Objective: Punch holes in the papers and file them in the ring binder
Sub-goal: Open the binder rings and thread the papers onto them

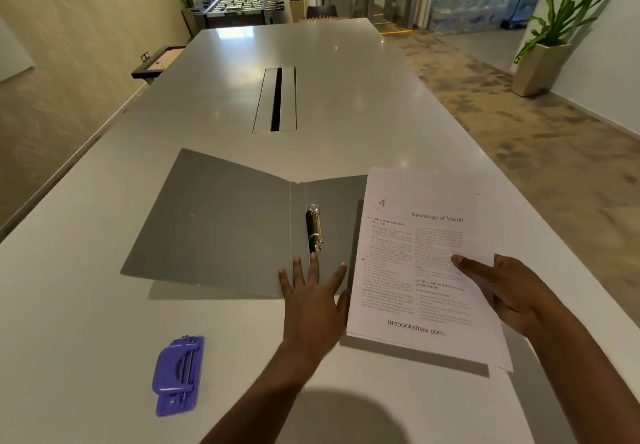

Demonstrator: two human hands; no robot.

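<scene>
- The papers, a thin printed sheaf headed "Neurology of Vision", sit at about 4 o'clock in view. They are held just above the table and throw a shadow under their near edge. Their left margin overlaps the right cover of the binder.
- I can make out no holes along that left margin, so the punching step looks undone.
- The right hand grips the sheaf at its 3 o'clock edge, thumb laid on top and fingers hidden beneath the sheets.
- The ring binder lies open and flat at the sheaf's 9 o'clock. Its rings stand on the spine strip, and whether they are sprung apart is too small to tell.
- The left hand rests on the binder's near edge, fingers straight and spread wide, holding nothing. Its fingertips lie just at 6 o'clock of the lower ring, and the sheaf is just beside it at 3 o'clock.
- The hole punch, purple, lies alone at the left hand's 8 o'clock, apart from both hands.
- Judged from this, the next move calls for bringing sheaf and punch together, margin squared into the slot, before any filing.
- The long pale table has a cable slot at 12 o'clock.
</scene>
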